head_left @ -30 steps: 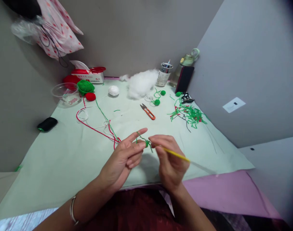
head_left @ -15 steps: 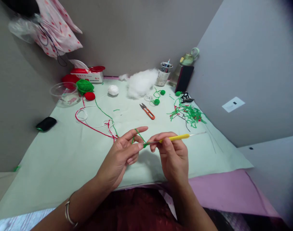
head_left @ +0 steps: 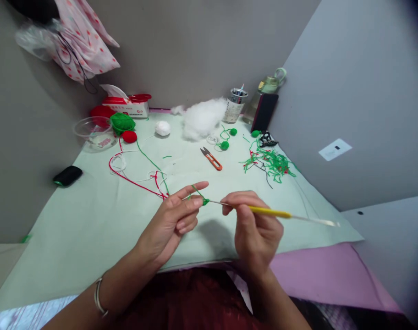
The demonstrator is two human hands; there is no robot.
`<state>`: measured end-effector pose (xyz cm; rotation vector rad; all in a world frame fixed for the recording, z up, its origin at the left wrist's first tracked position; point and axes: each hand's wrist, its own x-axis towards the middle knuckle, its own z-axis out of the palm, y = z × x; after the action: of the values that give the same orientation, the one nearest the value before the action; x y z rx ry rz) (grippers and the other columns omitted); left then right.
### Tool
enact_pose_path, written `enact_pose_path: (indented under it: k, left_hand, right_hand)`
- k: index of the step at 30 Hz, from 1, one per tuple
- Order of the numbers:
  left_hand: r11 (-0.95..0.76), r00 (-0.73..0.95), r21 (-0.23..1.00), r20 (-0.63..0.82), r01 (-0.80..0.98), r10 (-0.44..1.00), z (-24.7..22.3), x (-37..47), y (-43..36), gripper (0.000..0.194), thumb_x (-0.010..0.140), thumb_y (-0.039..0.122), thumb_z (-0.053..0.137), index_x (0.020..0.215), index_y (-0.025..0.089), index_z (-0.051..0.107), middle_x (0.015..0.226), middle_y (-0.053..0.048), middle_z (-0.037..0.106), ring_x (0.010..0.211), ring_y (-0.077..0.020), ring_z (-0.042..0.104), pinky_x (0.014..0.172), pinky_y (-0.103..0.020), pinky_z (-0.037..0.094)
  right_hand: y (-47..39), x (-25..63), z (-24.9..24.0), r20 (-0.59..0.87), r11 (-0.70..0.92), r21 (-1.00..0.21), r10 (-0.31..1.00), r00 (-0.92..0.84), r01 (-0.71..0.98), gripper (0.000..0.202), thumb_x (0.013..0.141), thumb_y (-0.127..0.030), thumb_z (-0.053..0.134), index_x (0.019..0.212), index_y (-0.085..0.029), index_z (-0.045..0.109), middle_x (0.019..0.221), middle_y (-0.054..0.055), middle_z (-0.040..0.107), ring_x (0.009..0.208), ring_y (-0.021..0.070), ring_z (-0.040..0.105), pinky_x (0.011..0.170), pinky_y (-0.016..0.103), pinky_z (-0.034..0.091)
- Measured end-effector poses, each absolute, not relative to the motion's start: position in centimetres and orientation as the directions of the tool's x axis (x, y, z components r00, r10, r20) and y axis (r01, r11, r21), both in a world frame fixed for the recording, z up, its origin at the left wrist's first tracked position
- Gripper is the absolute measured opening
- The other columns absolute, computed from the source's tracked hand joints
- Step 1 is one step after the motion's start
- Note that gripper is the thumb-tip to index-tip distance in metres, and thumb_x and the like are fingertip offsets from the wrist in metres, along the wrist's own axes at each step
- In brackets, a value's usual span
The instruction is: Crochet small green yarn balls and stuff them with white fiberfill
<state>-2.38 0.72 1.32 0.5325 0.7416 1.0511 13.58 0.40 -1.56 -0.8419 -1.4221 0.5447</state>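
Observation:
My left hand (head_left: 174, 217) pinches a small green crochet piece (head_left: 205, 201) between thumb and fingers. Green yarn (head_left: 198, 189) runs from the piece up over its raised forefinger. A crochet hook with a yellow handle (head_left: 269, 211) lies in the grip of my right hand (head_left: 255, 227), fingers closed round it. Its thin metal shaft (head_left: 216, 202) points left and its tip meets the green piece; the very tip is too small to make out. The other metal end sticks out to the right, over the table.
Orange thread snips (head_left: 211, 159) lie beyond my hands. White stuffing (head_left: 204, 118), a white yarn ball (head_left: 162, 128), green yarn (head_left: 122, 123) and a red ball (head_left: 129, 136) stand behind. Green scraps (head_left: 274, 164) are heaped at right, near a phone (head_left: 265, 112) and a bottle (head_left: 253, 103).
My right hand has moved right and slightly down with the crochet hook, drawing more of the shaft away from my left hand. My left hand stays nearly in place.

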Motion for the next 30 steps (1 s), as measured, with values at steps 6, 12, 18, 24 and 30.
enact_pose_path:
  k: [6,12,18,24,30]
  left_hand:
    - [0.290,0.223,0.833,-0.206,-0.472,0.953,1.5,-2.0,0.5,0.040,0.080,0.025,0.088,0.118,0.023,0.078,0.084,0.003,0.061,0.050,-0.0016,0.029,0.043,-0.018,0.023]
    - [0.351,0.244,0.758,-0.256,-0.549,0.935,1.1,-1.6,0.7,0.040,0.079,0.024,0.088,0.118,0.020,0.078,0.071,0.006,0.052,0.048,-0.0007,0.022,0.043,-0.016,0.020]
    - [0.412,0.293,0.675,-0.290,-0.612,0.911,1.1,-2.1,1.2,0.031,0.081,0.019,0.086,0.111,0.014,0.081,0.063,0.008,0.044,0.047,-0.0006,0.018,0.042,-0.015,0.021]
    - [0.319,0.269,0.791,-0.203,-0.521,0.942,1.2,-1.8,0.8,0.034,0.080,0.021,0.087,0.113,0.021,0.081,0.074,0.004,0.056,0.053,-0.0033,0.039,0.049,-0.017,0.033]
    - [0.334,0.294,0.806,-0.208,-0.489,0.933,1.1,-2.3,0.7,0.035,0.084,0.020,0.081,0.119,0.024,0.080,0.087,0.002,0.060,0.059,-0.0054,0.040,0.053,-0.021,0.037]
  right_hand:
    - [0.8,13.1,-0.8,0.556,0.556,-0.831,0.830,0.040,0.020,0.019,0.102,-0.021,0.061,0.104,-0.028,0.079,0.096,0.004,0.079,0.083,0.0183,0.071,0.069,0.033,0.059]
    - [-0.1,13.2,-1.8,0.780,0.716,-0.526,0.621,-0.076,0.458,0.033,0.095,-0.007,0.068,0.118,-0.028,0.078,0.109,0.008,0.077,0.096,0.0205,0.073,0.079,0.035,0.061]
    - [0.5,13.7,-1.1,0.562,0.554,-0.827,0.814,0.146,0.095,0.022,0.104,-0.018,0.058,0.104,-0.026,0.078,0.086,0.003,0.072,0.071,0.0157,0.066,0.064,0.032,0.056]
    - [0.8,13.4,-1.0,0.528,0.525,-0.849,0.846,0.070,0.060,0.015,0.100,-0.024,0.066,0.100,-0.026,0.080,0.092,0.004,0.077,0.080,0.0181,0.069,0.069,0.033,0.058]
    - [1.1,14.3,-1.2,0.386,0.395,-0.896,0.919,0.080,-0.205,0.019,0.104,-0.030,0.061,0.100,-0.023,0.078,0.092,0.004,0.077,0.069,0.0139,0.069,0.063,0.029,0.059]
